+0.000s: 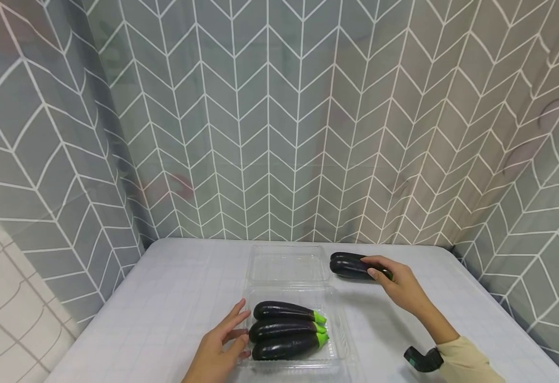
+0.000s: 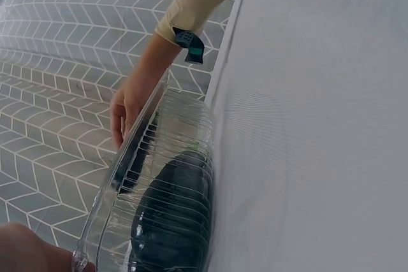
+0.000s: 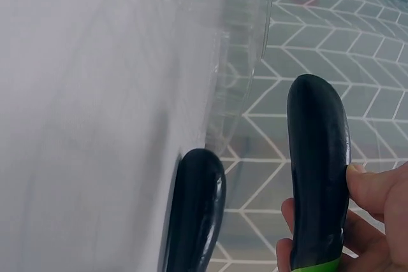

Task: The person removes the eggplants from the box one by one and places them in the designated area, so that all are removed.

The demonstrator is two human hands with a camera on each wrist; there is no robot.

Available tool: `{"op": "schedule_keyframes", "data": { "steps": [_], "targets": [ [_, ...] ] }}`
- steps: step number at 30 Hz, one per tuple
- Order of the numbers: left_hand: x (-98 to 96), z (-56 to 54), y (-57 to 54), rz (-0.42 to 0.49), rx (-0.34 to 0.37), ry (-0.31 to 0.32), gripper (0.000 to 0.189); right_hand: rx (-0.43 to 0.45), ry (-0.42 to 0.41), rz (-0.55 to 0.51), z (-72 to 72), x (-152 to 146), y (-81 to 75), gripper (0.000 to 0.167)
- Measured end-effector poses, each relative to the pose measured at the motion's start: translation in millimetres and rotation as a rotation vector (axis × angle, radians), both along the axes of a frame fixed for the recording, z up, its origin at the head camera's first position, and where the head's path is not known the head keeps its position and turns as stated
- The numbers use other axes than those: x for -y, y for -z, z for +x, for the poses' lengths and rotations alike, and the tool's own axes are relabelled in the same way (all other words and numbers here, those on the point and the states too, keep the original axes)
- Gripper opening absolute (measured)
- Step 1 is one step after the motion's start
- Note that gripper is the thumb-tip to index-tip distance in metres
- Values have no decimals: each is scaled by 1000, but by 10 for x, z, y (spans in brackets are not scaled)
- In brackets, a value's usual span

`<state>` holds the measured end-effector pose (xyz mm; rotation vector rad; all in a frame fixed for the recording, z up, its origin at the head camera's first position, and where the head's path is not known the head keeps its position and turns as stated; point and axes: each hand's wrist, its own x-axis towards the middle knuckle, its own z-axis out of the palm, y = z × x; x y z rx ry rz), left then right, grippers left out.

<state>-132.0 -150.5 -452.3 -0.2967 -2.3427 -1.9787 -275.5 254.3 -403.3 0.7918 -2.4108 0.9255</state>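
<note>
The step in hand looked to be packing eggplants into a clear clamshell, with one more being picked up. The right hand (image 1: 396,284) pinched the held eggplant (image 3: 317,176) near its green stem end, thumb on one side and fingers round the other; the right wrist view showed it lifted off the table (image 1: 164,298). It was close to the far edge, just right of the clamshell's lid (image 1: 286,268) and short of the far right corner. The loose eggplant (image 3: 194,208) lay on the cloth just beside it.

The left hand (image 1: 219,348) had its fingers spread at the left side of the clamshell's tray (image 1: 340,340), seeming to steady the rim. The tray sat toward the table's near edge, its lid laid back toward the far edge.

The next move probably called for bringing the held eggplant over the tray and setting it level beside the row, stem to the right like the others; a narrow strip by the tray's far wall seemed the likeliest spot.

Counted: five eggplants in all, with three eggplants (image 1: 286,327) in the tray, one held and one loose; one tray; one lid.
</note>
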Motion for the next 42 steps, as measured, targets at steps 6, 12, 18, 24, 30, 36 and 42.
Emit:
{"op": "schedule_keyframes", "data": {
  "steps": [6,12,18,24,30,36,42],
  "targets": [
    [-2,-7,4,14,-5,0,52,4,11,-6,-86,-67,48,26],
    [-2,-17,-4,-21,12,-1,51,48,41,-6,-127,-116,87,26],
    [-4,-13,-21,-19,7,6,51,94,68,7,-149,-136,115,27],
    [1,-20,3,8,9,8,51,103,73,18,-169,-159,160,27],
    [4,-19,24,3,6,9,51,102,62,30,-204,-202,224,26],
    [8,-18,29,1,1,11,51,121,65,31,-219,-228,295,27],
    [10,-24,8,-32,6,10,51,108,77,42,-246,-236,371,27]
  ]
}}
